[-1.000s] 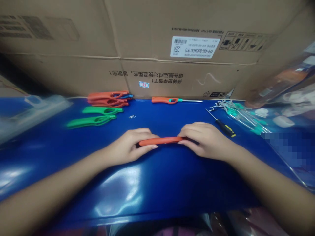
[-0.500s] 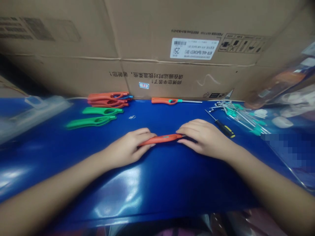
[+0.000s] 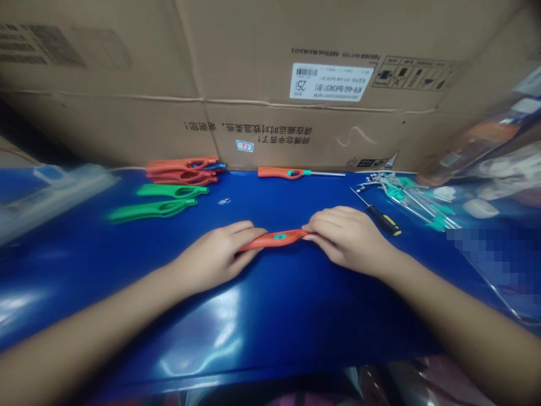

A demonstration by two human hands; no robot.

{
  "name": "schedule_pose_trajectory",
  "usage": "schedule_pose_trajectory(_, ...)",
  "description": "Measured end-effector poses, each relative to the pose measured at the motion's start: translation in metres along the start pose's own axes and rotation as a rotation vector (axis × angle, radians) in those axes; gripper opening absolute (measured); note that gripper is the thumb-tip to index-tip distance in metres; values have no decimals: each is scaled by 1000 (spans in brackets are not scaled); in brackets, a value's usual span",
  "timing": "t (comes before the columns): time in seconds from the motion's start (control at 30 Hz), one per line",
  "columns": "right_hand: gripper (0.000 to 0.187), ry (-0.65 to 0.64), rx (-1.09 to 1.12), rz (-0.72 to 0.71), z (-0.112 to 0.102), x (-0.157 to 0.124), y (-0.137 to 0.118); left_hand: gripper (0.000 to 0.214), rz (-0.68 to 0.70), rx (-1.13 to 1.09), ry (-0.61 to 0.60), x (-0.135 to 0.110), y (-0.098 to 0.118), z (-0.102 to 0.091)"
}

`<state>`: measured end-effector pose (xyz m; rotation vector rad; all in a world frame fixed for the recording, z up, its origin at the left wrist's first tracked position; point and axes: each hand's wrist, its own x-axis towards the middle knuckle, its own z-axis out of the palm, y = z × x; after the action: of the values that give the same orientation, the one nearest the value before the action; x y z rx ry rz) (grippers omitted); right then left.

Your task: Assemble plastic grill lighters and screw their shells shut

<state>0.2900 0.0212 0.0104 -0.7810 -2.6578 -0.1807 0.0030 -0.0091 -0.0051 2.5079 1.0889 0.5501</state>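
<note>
An orange stick lighter handle (image 3: 274, 240) with a teal button on its side lies level between my hands, just above the blue table (image 3: 270, 316). My left hand (image 3: 224, 251) pinches its wider end between thumb and fingers. At the narrow end, my right hand (image 3: 349, 239) has thumb and fingertips closed on the tip, which they partly hide. Behind my hands lies an orange lighter (image 3: 276, 172) with a teal trigger and a metal tube. A screwdriver (image 3: 382, 220) with a black and yellow handle rests beyond my right hand.
Orange lighter handles (image 3: 177, 170) and green lighter handles (image 3: 156, 208) lie at the back left, near a clear plastic tray (image 3: 63, 192). Metal tubes with teal parts (image 3: 414, 197) are heaped at the back right. A cardboard sheet (image 3: 253, 67) stands along the back.
The held handle has rolled, and its teal button shows more fully. My right fingers have moved slightly left onto its tip, covering the thin end that showed before. The view has shifted slightly.
</note>
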Motion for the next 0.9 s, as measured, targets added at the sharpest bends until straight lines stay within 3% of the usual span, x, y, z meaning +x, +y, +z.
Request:
schedule_pose_trajectory(0.13,23,-52,-15,40,-1,-1,7,32,-43,77,4,0,-6,-1)
schedule_pose_trajectory(0.27,38,-69,-133,175,-4,-5,22,32,-85,149,13,1,-14,-6)
schedule_pose_trajectory(0.37,27,-59,-167,220,-5,-8,34,32,-91,156,19,2,-19,-9)
schedule_pose_trajectory(0.6,14,-85,-112,169,-6,-6,35,32,-74,129,16,2,-20,-9)
schedule_pose_trajectory(0.9,23,-192,77,88,0,-5,31,34,-28,321,48,-2,-21,-8)
